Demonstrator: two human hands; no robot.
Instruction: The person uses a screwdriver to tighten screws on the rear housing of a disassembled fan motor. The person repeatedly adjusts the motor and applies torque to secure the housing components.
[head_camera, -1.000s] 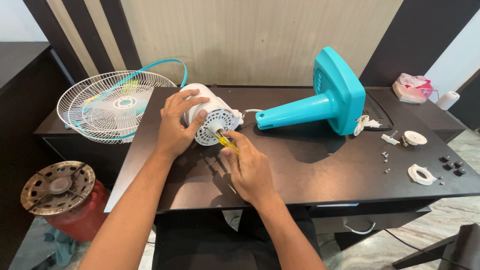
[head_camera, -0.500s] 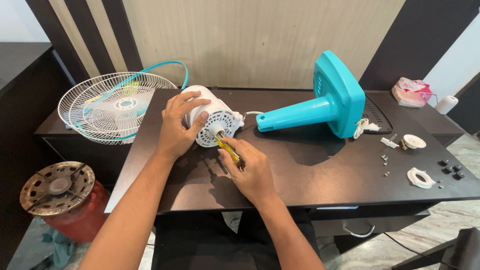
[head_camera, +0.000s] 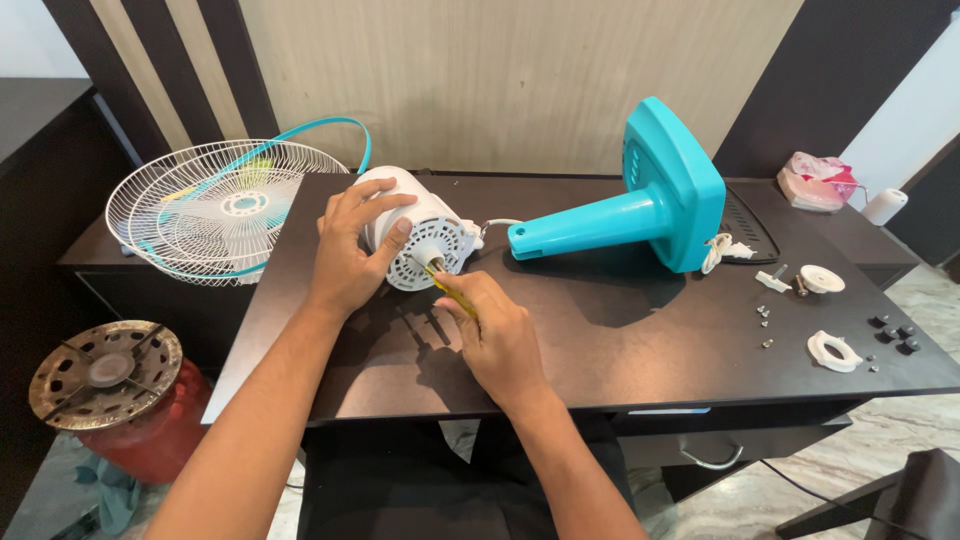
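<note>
Your left hand (head_camera: 350, 255) grips the white motor housing (head_camera: 415, 235) on the bench (head_camera: 600, 330); your right hand (head_camera: 495, 335) is closed around a yellow screwdriver (head_camera: 450, 290) at its face. Grille (head_camera: 215, 210), base (head_camera: 650, 205) and small screws (head_camera: 765, 315) already lie apart; the housing is unopened.

Dark table (head_camera: 640, 340): teal fan stand (head_camera: 640, 205) lying far right, white wire fan guard (head_camera: 215, 210) far left, white plastic ring (head_camera: 833, 350), white round cap (head_camera: 822, 278) and small screws (head_camera: 765, 315) at right.

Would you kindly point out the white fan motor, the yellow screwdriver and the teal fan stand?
white fan motor (head_camera: 425, 215), head view, top of housing.
yellow screwdriver (head_camera: 452, 291), head view, handle.
teal fan stand (head_camera: 590, 225), head view, neck.
</note>
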